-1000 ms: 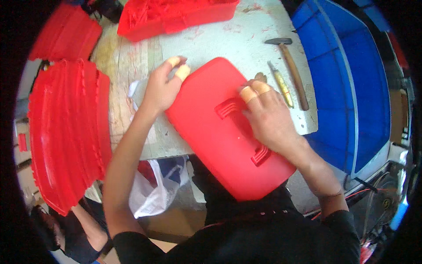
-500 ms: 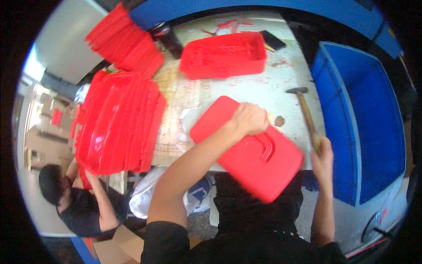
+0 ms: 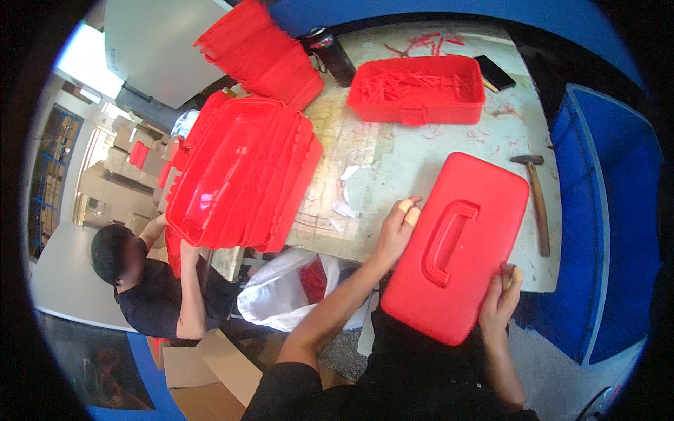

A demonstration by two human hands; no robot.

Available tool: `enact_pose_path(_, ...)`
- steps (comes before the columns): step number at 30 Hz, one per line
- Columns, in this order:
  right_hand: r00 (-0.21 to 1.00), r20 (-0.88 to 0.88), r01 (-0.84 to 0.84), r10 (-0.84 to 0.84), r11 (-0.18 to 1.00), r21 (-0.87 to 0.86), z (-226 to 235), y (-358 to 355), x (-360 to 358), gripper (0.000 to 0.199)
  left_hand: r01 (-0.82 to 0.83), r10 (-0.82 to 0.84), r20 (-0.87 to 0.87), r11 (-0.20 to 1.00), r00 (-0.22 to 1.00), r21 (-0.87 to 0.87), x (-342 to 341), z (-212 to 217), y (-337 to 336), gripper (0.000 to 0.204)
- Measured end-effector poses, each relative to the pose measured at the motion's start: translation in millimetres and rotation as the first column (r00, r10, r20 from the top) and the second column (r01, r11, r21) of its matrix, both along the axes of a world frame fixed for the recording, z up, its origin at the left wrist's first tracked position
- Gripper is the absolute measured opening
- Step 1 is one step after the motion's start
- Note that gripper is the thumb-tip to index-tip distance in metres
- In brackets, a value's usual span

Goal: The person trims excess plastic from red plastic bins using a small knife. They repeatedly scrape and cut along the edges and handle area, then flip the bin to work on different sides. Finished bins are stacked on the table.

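Between my hands, a red plastic lid (image 3: 484, 210) with a moulded handle on its face is held tilted over the table's near edge. My left hand (image 3: 399, 230) grips its left side, with pale wraps on some fingers. At the lower right edge, my right hand (image 3: 500, 300) is closed on the same lid, a wrap showing on a fingertip. A hammer (image 3: 538, 203) with a wooden handle lies on the table just right of the lid. The lid hides the tabletop beneath it.
A red tray of thin red scraps (image 3: 421, 116) sits at the back of the worktable (image 3: 393, 165). Stacked red lids (image 3: 239, 175) fill the left side, near a dark bottle (image 3: 331, 57) and a phone (image 3: 493, 74). A blue bin (image 3: 583, 210) stands right. A co-worker (image 3: 158, 288) is at left.
The hammer has gone from my right hand onto the table. My right hand now holds the lid's edge, my left has shifted to its side, and the lid has turned more upright.
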State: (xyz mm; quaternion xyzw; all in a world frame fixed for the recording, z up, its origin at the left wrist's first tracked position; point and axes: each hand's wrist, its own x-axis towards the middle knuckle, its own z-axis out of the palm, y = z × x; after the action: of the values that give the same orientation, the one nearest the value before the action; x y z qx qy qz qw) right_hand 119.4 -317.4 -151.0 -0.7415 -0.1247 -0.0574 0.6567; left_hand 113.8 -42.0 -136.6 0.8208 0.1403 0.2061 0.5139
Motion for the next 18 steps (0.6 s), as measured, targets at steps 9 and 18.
enact_pose_path(9,0.901,-0.388,-0.179,0.193,0.981,0.072,44,-16,13,0.019,-0.142,-0.115,-0.23,0.508,0.966,-0.849,-74,87,-15,0.067)
enact_pose_path(18,0.817,-0.341,-0.523,0.466,0.847,-0.095,108,-20,11,0.015,-0.066,-0.089,-0.126,0.498,0.988,-0.865,-95,109,-67,0.062)
